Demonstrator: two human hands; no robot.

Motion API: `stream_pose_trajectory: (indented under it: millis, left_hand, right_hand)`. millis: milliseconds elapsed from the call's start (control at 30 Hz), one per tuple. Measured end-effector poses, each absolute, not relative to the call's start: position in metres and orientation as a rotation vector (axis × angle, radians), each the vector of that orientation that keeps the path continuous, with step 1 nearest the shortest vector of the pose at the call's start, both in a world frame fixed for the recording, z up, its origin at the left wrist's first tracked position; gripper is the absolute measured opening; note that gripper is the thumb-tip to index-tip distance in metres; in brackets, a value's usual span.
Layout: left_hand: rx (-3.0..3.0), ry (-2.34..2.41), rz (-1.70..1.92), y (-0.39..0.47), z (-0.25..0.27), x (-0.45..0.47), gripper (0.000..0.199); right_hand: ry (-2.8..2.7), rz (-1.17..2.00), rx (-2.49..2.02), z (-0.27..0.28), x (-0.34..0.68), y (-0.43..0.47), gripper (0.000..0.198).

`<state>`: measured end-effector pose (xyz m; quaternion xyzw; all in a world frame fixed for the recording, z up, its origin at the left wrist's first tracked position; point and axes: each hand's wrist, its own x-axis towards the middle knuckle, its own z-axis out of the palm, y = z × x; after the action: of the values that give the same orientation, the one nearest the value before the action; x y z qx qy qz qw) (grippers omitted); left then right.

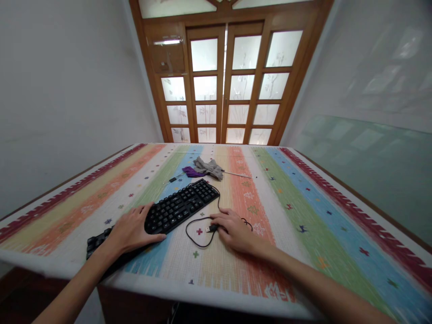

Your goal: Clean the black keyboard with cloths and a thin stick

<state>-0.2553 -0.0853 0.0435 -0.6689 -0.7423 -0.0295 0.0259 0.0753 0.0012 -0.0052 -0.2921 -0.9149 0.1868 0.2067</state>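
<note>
Facing wooden doors across striped tablecloth; clamping black keyboard with left hand, pinching USB plug of looped cable with right hand.

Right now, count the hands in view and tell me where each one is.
2. The left hand lies across the black keyboard; the right hand is at the USB plug, to the keyboard's right. No others show.

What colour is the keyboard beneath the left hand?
The keyboard is black, seen in the head view.
</note>
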Motion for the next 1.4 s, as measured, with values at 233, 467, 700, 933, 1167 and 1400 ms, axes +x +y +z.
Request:
stream_pose_trajectory:
  millis: [233,467,700,933,1167,1400]
  left_hand:
    - [-2.103,-2.345,0.005,-0.083,0.047,-0.262,0.108]
    - [-2.158,-2.381,-0.170,-0.003,0.055,-0.281,0.075]
    - [-2.014,-2.406,0.023,0.089,0.043,-0.273,0.050]
    - [-1.989,-2.399,-0.005,0.111,0.036,-0.274,0.031]
    - [-1.948,-2.355,-0.147,0.106,0.039,-0.288,0.035]
    - [-2.253,-2.027,-0.319,0.137,0.056,-0.218,0.029]
  right_hand:
    - [-2.584,0.376,-0.923,0.004,0.027,0.005,0.029]
    - [-2.661,0.254,-0.955,0.000,0.034,-0.001,0.028]
    - [-2.707,0.142,-0.995,-0.010,0.026,-0.008,0.043]
    - [-2.713,0.210,-1.002,-0.010,0.028,-0.009,0.048]
    - [-2.690,0.206,-0.989,-0.013,0.028,-0.009,0.049]
    - [-2.673,0.218,-0.995,-0.009,0.028,-0.013,0.051]
